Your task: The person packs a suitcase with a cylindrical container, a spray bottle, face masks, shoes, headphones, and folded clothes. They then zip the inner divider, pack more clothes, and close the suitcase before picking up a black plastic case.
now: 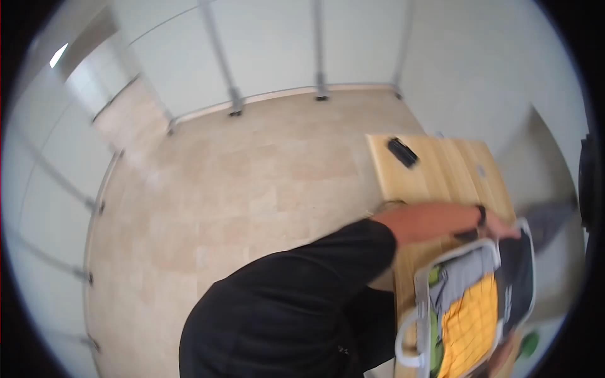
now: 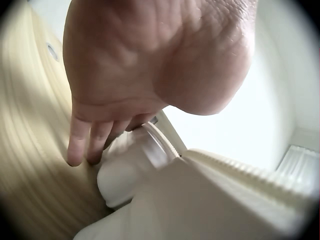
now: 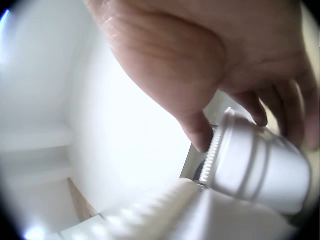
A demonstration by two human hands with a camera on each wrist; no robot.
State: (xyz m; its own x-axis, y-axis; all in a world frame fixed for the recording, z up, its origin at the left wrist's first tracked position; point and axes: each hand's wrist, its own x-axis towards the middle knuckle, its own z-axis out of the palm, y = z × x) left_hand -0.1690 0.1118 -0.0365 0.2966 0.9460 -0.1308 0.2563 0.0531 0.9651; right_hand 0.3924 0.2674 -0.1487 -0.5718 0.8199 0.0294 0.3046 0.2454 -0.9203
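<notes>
An open white suitcase holds folded yellow, grey and green clothes, including a yellow checked cloth. Its other half has a dark lining. My left hand is at the upper end of the case; in the left wrist view the left hand has fairly straight fingers beside the white shell, its thumb hidden. At the lower end is my right hand. From the right wrist, the right hand straddles the zippered rim, thumb on one side, fingers on the other.
The suitcase lies on a wooden table, with a black object near the table's far corner. A green item shows beyond the case at lower right. Pale tiled floor and white panels surround the table.
</notes>
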